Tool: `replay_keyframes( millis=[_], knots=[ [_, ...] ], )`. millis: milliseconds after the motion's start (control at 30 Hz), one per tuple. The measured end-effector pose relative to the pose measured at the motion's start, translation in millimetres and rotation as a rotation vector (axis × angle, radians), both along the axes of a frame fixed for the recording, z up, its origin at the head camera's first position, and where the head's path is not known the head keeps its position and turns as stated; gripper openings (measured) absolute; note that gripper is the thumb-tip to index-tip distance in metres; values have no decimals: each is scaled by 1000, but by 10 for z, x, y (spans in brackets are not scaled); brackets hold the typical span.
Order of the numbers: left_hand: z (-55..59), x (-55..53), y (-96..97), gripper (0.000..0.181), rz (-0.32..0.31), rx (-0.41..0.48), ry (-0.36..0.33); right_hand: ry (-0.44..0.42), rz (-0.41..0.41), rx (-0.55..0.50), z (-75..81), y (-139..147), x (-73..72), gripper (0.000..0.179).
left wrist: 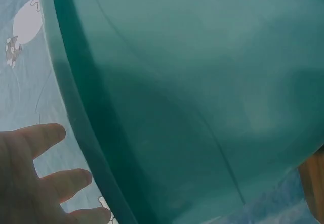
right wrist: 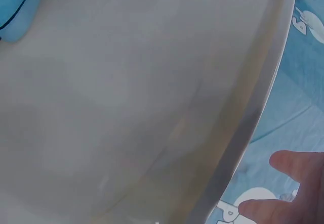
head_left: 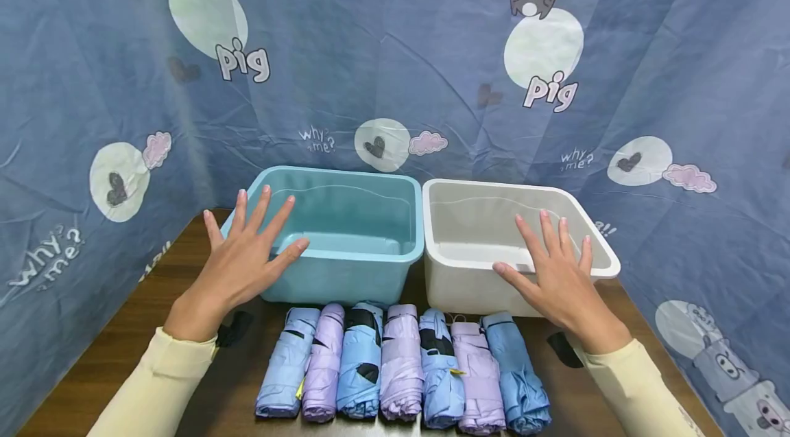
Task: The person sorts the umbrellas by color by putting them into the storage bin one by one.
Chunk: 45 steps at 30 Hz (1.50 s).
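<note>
My left hand (head_left: 242, 264), fingers spread, hovers over the left front corner of a teal plastic bin (head_left: 348, 280). Its fingertips show beside the bin's outer wall (left wrist: 177, 107) in the left wrist view. On the other side my right hand (head_left: 560, 284), also spread and holding nothing, is raised in front of a white plastic bin (head_left: 463, 289). Several folded umbrellas lie side by side in a row before the bins. A light blue umbrella (head_left: 287, 361) is at the left end, a purple umbrella (head_left: 324, 365) beside it, and a darker blue umbrella (head_left: 515, 372) at the right end.
Both bins stand side by side on a brown wooden table (head_left: 117, 355), their visible insides bare. Behind and around the table hangs a blue cloth (head_left: 382, 46) printed with pigs and clouds. A dark strap (head_left: 234, 328) shows by the left wrist.
</note>
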State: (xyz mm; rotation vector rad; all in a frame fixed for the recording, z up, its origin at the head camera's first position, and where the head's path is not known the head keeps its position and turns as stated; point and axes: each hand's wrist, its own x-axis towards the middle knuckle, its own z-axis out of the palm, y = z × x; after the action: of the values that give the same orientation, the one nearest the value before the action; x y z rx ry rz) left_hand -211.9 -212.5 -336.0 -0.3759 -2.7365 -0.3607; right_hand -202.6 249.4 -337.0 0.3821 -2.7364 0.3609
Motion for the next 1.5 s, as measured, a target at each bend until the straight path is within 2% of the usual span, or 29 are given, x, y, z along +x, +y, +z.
replay_keyframes(
  millis=[333,600,900,1167,1500],
  knots=[
    [12,-93,-190,78,-8,61,-59,11,13,-10,-71,32,76,83],
    [46,-315,-354,80,-11,95,-118,-10,37,-41,-59,20,177,80],
    [-93,-471,-507,72,-39,202,-233,-3,44,-26,-25,32,355,79],
    [-144,-481,-628,73,-33,202,-242,19,75,-20,-25,9,451,77],
    [-121,-483,-609,75,-16,208,-222,31,75,-37,-53,79,586,75]
  ],
)
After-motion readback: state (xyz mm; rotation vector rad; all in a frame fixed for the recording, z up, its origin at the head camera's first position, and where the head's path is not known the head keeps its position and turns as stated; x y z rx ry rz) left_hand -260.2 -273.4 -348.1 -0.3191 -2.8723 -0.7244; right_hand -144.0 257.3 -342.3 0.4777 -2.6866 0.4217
